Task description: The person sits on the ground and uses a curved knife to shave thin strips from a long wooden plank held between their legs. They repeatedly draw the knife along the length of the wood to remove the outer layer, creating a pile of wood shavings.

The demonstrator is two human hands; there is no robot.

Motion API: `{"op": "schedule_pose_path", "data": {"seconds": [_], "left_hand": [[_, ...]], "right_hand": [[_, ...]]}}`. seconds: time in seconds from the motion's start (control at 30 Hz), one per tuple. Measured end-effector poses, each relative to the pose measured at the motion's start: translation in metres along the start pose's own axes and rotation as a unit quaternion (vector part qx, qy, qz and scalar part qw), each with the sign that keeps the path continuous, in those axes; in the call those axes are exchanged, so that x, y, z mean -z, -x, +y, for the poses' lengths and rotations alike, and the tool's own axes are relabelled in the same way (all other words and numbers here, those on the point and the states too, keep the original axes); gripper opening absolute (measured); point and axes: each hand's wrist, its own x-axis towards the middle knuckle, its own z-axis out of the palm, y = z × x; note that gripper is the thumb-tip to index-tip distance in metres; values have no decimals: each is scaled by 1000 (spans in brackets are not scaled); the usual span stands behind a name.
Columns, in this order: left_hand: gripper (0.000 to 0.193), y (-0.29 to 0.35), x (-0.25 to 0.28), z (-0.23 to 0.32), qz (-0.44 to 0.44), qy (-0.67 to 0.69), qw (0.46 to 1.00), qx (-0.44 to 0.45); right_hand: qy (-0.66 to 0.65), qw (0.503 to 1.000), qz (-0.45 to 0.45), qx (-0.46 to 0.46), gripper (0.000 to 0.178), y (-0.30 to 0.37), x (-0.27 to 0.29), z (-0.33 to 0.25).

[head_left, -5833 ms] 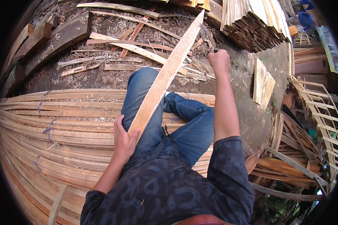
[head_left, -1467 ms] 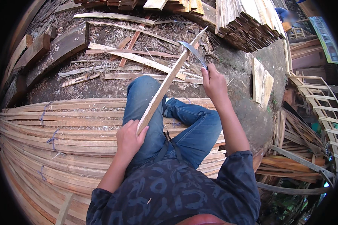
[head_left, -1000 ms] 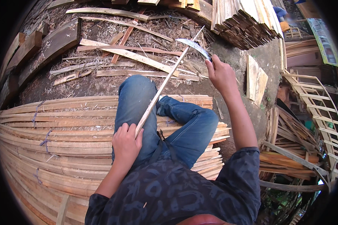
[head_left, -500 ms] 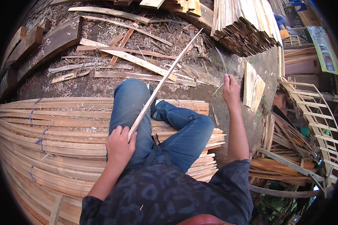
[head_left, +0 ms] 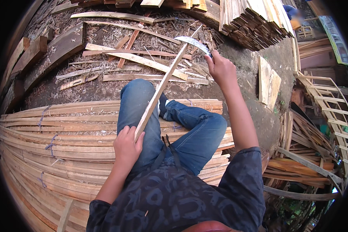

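My left hand (head_left: 128, 143) is closed round the near end of a long, thin wooden strip (head_left: 160, 89). The strip slants up and away over my left knee, its far end narrowing to a point. In my right hand (head_left: 223, 70) is the handle of a sickle (head_left: 195, 41) with a curved, pale metal blade. That blade crosses the strip close to its far end; whether it touches the wood I cannot tell. Both legs in blue jeans (head_left: 137, 102) are bent under the strip.
Bundled wooden slats (head_left: 65, 145) lie under and left of me. Shavings and loose strips (head_left: 143, 63) cover the ground ahead, with a wooden sheath-like piece (head_left: 79, 82) among them. A tall plank stack (head_left: 255, 27) stands far right, a ladder-like frame (head_left: 330, 104) beyond it.
My right hand has swung left and slightly up, bringing the sickle from beside the strip to across its far end. My left hand keeps its hold on the strip.
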Motion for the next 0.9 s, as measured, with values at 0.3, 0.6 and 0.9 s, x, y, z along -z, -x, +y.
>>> {"op": "schedule_pose_path", "data": {"seconds": [0.3, 0.6, 0.9], "left_hand": [[21, 2, 2, -6, 18, 13, 1000, 10], [21, 4, -4, 5, -1, -45, 999, -22], [22, 6, -8, 5, 17, -42, 999, -11]], "right_hand": [[-163, 968, 22, -190, 50, 51, -43, 136], [-541, 754, -80, -364, 28, 266, -121, -25], [-265, 961, 82, -15, 50, 158, 33, -90]]}}
